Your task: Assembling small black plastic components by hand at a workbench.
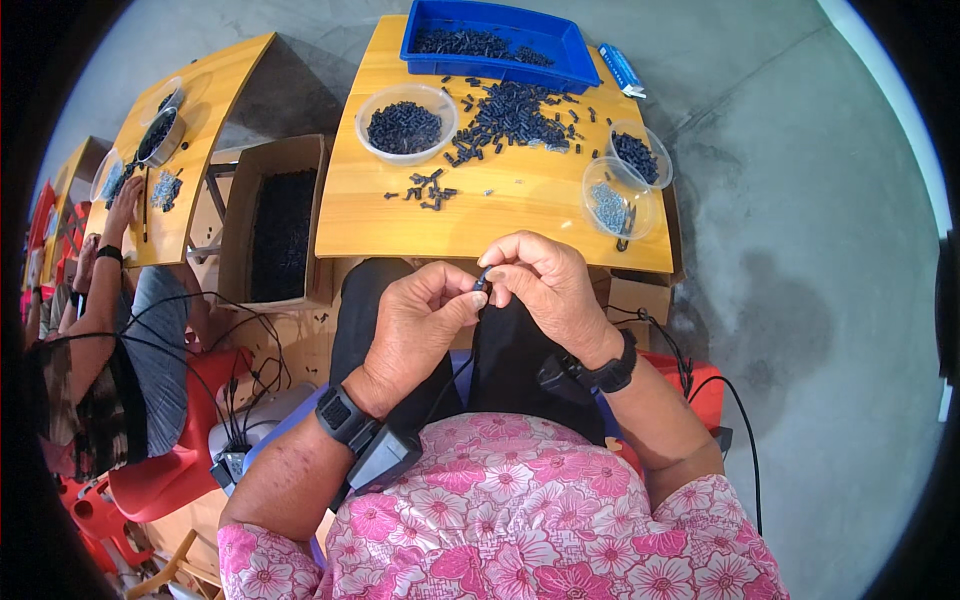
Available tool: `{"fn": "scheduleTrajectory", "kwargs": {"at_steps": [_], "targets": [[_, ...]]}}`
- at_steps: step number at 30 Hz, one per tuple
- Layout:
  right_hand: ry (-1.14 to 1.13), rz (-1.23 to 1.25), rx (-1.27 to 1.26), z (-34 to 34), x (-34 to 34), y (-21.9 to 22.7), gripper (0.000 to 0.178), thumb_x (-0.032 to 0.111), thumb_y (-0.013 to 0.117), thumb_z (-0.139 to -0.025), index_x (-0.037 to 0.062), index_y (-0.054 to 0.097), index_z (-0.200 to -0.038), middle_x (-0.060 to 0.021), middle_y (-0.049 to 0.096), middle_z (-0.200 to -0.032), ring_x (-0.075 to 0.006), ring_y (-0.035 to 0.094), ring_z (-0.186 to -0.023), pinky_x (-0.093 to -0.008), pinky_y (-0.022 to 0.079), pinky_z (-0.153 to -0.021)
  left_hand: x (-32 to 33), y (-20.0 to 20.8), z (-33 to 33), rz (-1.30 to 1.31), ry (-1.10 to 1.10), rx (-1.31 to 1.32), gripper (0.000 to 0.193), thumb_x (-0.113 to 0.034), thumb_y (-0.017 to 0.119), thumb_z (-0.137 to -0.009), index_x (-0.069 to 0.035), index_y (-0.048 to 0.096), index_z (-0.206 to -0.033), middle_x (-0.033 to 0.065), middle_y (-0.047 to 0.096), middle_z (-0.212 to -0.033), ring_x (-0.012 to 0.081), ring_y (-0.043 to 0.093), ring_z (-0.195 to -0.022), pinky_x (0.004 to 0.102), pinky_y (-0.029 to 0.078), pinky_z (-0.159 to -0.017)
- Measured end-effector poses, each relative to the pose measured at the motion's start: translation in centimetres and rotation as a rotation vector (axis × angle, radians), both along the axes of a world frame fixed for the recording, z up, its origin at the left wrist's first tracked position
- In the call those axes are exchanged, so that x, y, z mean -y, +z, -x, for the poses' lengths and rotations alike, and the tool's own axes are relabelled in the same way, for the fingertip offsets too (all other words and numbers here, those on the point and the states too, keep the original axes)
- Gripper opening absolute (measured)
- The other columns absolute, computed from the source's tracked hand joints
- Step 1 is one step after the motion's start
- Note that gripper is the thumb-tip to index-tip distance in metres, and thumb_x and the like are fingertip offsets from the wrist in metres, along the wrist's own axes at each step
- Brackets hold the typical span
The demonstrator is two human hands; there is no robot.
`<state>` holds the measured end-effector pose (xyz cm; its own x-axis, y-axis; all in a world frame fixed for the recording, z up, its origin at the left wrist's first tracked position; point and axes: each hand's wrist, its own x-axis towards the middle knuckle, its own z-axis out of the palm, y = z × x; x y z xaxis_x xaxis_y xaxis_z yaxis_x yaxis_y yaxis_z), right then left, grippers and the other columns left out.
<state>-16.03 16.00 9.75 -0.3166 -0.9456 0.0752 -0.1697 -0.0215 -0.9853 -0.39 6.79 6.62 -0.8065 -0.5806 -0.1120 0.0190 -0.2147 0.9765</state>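
Note:
Over my lap, just in front of the table's near edge, both hands meet at a small black piece [482, 283]. My left hand [422, 312] pinches it between thumb and forefinger. From the other side, my right hand [548, 288] closes its fingertips on the same piece. Its exact kind is hidden by the fingers. On the wooden table [530, 215] lies a heap of small black tubular parts [515, 115]. A few longer black pieces [430, 190] lie apart at the near left.
A blue tray [500, 72] of black parts stands at the back, beside a blue-and-white box [621, 70]. Clear tubs hold black parts [404, 128] and small silvery pieces [609, 207]. A cardboard box [325, 215] stands left. Another person's hand [122, 208] works at the neighbouring table.

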Motion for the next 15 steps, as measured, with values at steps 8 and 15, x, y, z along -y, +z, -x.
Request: {"fn": "scheduleTrajectory", "kwargs": {"at_steps": [8,15], "targets": [[0.009,0.014,-0.212,0.23,0.01,0.40,0.007,-0.001,0.059,-0.085,-0.0005,0.063,-0.090,-0.0046,0.059,-0.073,-0.0097,0.059,-0.061,-0.0232,0.048,-0.058,-0.15,0.11,-0.03,0.028,-0.009,0.056,0.005,-0.001,0.064,-0.088,-0.001,0.062,-0.093,0.0009,0.064,-0.082,0.0046,0.058,-0.071,0.0198,0.049,-0.063],[0.035,0.022,-0.210,0.41,-0.16,0.50,0.007,-0.002,0.061,-0.084,-0.0014,0.065,-0.089,-0.0056,0.061,-0.073,-0.0110,0.061,-0.063,-0.0237,0.049,-0.059,-0.50,0.16,-0.08,-0.103,-0.033,0.051,0.003,-0.003,0.062,-0.090,-0.001,0.063,-0.092,0.0007,0.064,-0.083,0.0051,0.058,-0.072,0.0208,0.050,-0.065]]}}
